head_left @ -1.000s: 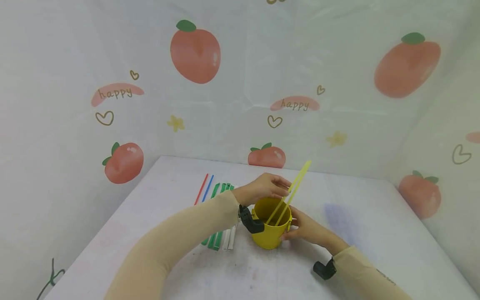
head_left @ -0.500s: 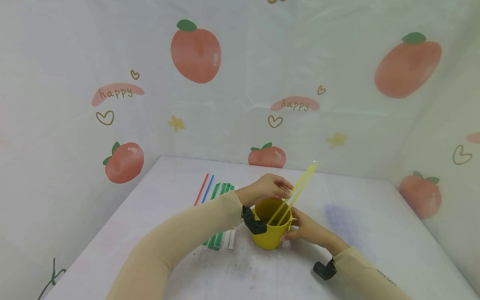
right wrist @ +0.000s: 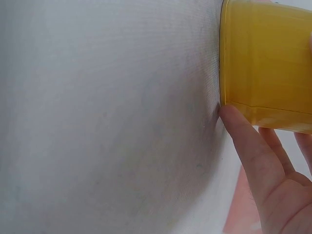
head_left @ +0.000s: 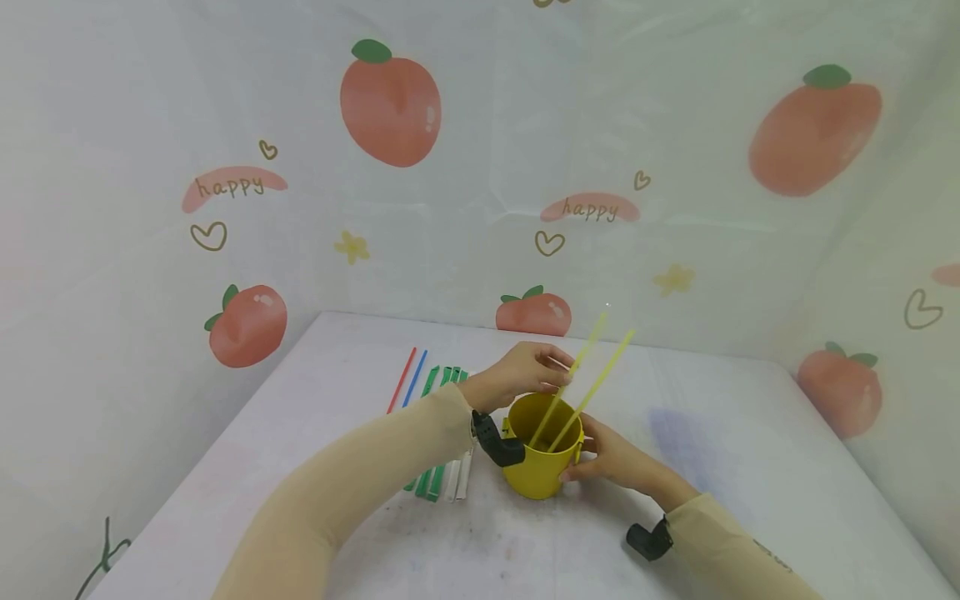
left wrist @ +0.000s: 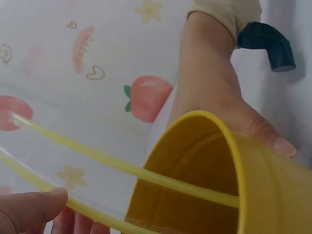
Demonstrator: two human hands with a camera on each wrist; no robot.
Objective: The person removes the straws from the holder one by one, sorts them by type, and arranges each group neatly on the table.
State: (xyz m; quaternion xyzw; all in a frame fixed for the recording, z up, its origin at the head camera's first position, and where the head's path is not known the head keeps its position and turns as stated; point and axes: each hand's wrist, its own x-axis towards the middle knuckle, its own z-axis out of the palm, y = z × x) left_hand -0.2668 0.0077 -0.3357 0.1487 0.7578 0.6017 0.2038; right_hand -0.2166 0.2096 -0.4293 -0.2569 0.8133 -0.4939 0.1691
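Only the left wrist view shows inside the yellow cup [left wrist: 214, 175], where two yellow straws [left wrist: 97, 158] lean; the left hand [head_left: 517, 372] pinches one, the right hand [head_left: 611, 457] holds the cup's side, fingertips partly hidden.

Recording booth; peach-print backdrop [head_left: 390, 104]

A yellow cup [head_left: 542, 467] stood on the white table [head_left: 750, 467]. The right hand [head_left: 611, 457] held its side at three o'clock. The left hand [head_left: 517, 375], above the rim at eleven o'clock, appeared to pinch one of two yellow straws [head_left: 592, 387] leaning toward one o'clock. Green and white straws [head_left: 438, 479], a red straw [head_left: 402, 379] and a blue straw [head_left: 415, 377] lay at nine o'clock.
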